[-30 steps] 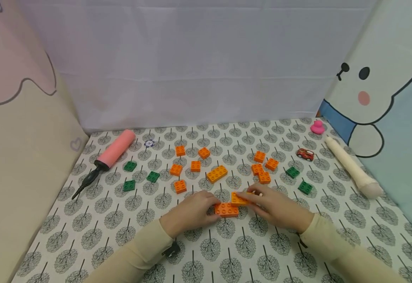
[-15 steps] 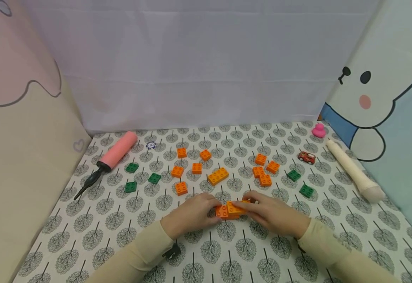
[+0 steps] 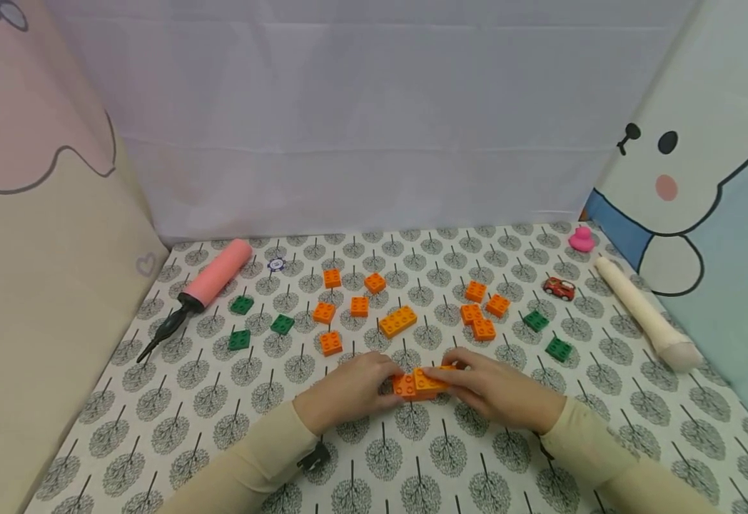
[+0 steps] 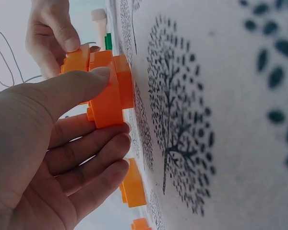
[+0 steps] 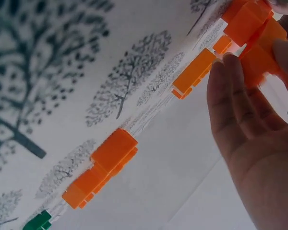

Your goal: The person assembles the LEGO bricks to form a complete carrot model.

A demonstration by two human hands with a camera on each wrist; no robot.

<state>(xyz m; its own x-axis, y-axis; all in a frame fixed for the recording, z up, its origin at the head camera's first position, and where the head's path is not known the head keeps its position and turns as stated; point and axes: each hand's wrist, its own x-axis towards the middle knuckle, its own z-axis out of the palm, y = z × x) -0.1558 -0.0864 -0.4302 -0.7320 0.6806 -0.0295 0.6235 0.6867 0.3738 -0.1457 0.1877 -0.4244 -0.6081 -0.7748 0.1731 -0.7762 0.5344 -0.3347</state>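
My left hand (image 3: 356,389) pinches a long orange toy building brick (image 3: 405,386) at its left end. In the left wrist view the thumb lies along one side of this brick (image 4: 107,91), fingertips at the opposite side; another orange brick (image 4: 124,82) sits under it, against the cloth. From the other side my right hand (image 3: 499,391) pinches a lighter orange brick (image 3: 427,382), which lies over the right part of the long one. Whether the studs are fully pressed together I cannot tell. The right fingers hide part of that upper brick.
Beyond the hands lie a yellow-orange long brick (image 3: 397,322), several small orange bricks (image 3: 359,307) and several green bricks (image 3: 282,324). A pink pump (image 3: 220,273) is at left. A toy car (image 3: 559,288), pink duck (image 3: 582,239) and pale stick (image 3: 644,313) are at right.
My right hand has moved slightly left and down with the lighter orange brick, which now covers more of the long orange one. The left hand stays almost in place; the head view shifted slightly.
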